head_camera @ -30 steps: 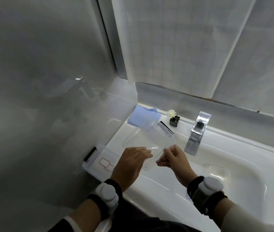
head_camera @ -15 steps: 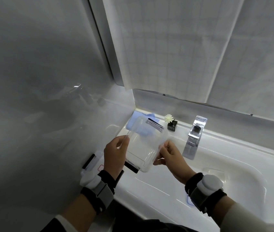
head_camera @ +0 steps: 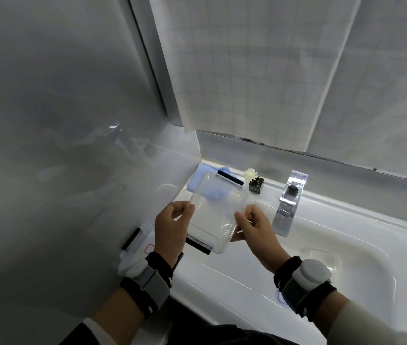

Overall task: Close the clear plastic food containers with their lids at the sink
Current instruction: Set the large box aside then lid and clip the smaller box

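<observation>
Clear, glossy plastic fills the space between the two hands: a rectangular container (head_camera: pixel 216 212) with rounded corners and black latch strips at its near and far ends, held tilted in the air above the left rim of the white sink (head_camera: pixel 247 282). The left hand (head_camera: pixel 170 231) is curled around its left long edge, thumb on the upper face and fingers behind. The right hand (head_camera: pixel 253 226) pinches the right long edge between thumb and fingertips. Whether this piece is a lid, a tub, or both pressed together is hard to make out through the transparent walls.

Left of the sink rim, partly covered by the left wrist, lies a second clear plastic piece (head_camera: pixel 139 241) with a black strip and a red-outlined label; most of it is hidden. Behind the held container, at the sink's back left corner, a soft pale-blue cloth (head_camera: pixel 203 181) shows blurred through the plastic. Beside it on the back ledge stands a small white flower in a black cube (head_camera: pixel 254 181), then a squared chrome faucet (head_camera: pixel 287 202). Both wrists carry black straps with white round modules.
</observation>
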Demonstrator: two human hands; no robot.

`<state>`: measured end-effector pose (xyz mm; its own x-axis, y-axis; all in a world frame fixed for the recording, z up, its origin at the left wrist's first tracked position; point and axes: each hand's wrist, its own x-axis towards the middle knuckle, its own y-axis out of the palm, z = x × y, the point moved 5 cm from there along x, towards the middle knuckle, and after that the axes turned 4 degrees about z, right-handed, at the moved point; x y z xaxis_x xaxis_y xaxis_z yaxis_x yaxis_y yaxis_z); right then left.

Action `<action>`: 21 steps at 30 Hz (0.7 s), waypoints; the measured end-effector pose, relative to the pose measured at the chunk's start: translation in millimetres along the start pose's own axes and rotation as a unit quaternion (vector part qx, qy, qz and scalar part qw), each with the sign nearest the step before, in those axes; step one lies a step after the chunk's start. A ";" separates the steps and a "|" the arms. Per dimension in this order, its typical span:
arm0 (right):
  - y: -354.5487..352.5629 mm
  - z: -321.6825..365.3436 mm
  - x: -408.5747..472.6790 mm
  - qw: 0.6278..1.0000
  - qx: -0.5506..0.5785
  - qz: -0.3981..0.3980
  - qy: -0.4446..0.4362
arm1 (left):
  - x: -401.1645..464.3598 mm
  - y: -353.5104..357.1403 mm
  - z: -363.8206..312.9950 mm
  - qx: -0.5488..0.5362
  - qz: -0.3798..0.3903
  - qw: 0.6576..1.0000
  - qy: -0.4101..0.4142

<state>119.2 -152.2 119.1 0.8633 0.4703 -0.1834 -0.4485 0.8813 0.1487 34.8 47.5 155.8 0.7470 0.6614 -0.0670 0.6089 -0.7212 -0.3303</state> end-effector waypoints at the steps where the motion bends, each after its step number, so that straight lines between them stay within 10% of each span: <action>1: 0.2 0.8 0.1 1.000 0.002 -0.008 -0.003 | 0.2 -0.3 1.0 -0.012 -0.001 1.000 -0.006; 11: 18.6 18.4 -6.3 0.996 0.094 -0.004 -0.008 | -22.0 31.0 18.8 -0.324 0.130 0.920 -0.177; 21: 4.0 25.9 -1.8 0.993 0.119 0.013 -0.024 | -8.5 -4.0 16.2 -0.260 0.154 0.944 -0.130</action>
<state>121.9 -150.7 145.1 0.8646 0.4852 -0.1302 -0.4088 0.8301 0.3792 21.7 48.2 142.4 0.8600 0.3839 -0.3363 0.4733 -0.8464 0.2442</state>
